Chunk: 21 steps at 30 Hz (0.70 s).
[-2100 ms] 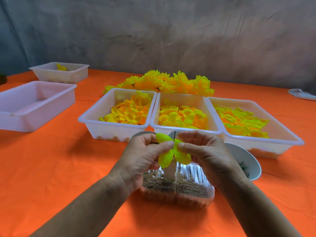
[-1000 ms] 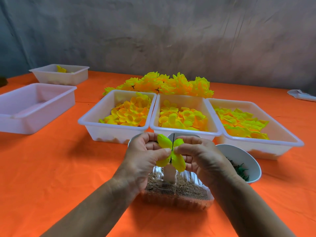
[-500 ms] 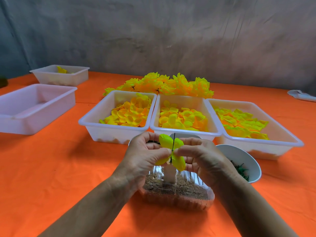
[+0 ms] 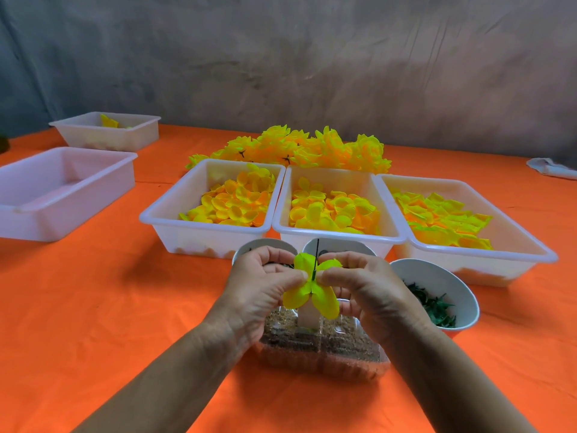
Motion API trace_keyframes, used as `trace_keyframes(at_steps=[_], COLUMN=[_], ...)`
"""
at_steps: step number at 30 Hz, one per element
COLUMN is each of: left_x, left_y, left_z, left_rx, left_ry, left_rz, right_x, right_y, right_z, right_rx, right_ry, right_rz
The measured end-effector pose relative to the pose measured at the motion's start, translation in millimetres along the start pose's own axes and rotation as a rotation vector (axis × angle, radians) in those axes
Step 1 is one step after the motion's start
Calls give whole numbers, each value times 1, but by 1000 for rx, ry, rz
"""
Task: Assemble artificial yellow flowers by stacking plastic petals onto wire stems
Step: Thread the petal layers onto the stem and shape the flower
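Two hands, one yellow petal piece (image 4: 312, 287) on a dark wire stem (image 4: 316, 254).
I see my left hand (image 4: 259, 289) and right hand (image 4: 371, 292) pinching the petal piece from either side, thumbs nearly meeting, above a clear sand-filled container (image 4: 321, 348). At 12 o'clock: three white petal trays (image 4: 340, 235); beyond them, finished yellow flowers (image 4: 299, 148). At 3 o'clock: white bowl of green parts (image 4: 437, 295).

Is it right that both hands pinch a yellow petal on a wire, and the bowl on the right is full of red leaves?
Not quite. Both hands, left hand and right hand, do pinch the yellow petal on the wire, but the head view shows green leaves in the bowl, not red.
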<state>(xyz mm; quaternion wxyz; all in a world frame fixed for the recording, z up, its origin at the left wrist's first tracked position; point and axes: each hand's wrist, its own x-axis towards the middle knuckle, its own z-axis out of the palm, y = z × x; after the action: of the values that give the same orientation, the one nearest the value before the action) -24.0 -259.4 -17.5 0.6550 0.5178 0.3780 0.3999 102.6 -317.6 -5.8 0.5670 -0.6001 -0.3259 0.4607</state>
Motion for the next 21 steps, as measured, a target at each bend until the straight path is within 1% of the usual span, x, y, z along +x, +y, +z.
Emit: trace_keyframes(at_steps=[3, 7, 9, 11, 13, 15, 18, 21], left_x=[0, -2, -4, -6, -8, -8, -4, 0], left_y=[0, 3, 4, 5, 5, 5, 0, -2], left_z=[-2, -4, -5, -6, -8, -8, -8, -8], left_rx=[8, 22, 83, 141, 202, 314, 447, 445], left_ry=[5, -13, -24, -39, -37, -34, -58, -56], left_rz=[-5, -17, 57, 185, 309, 391, 470, 490], right_x=[-1, -2, -3, -3, -4, -5, -5, -3], right_y=[0, -1, -3, -4, -5, -6, -7, -9], right_z=[-1, -5, -6, -7, -8, -9, -10, -13], right_rx=[15, 125, 144, 130, 84, 3, -142, -217], right_ry=[15, -20, -34, -34, -31, -20, 2, 20], right_rz=[19, 104, 121, 113, 88, 50, -10, -87])
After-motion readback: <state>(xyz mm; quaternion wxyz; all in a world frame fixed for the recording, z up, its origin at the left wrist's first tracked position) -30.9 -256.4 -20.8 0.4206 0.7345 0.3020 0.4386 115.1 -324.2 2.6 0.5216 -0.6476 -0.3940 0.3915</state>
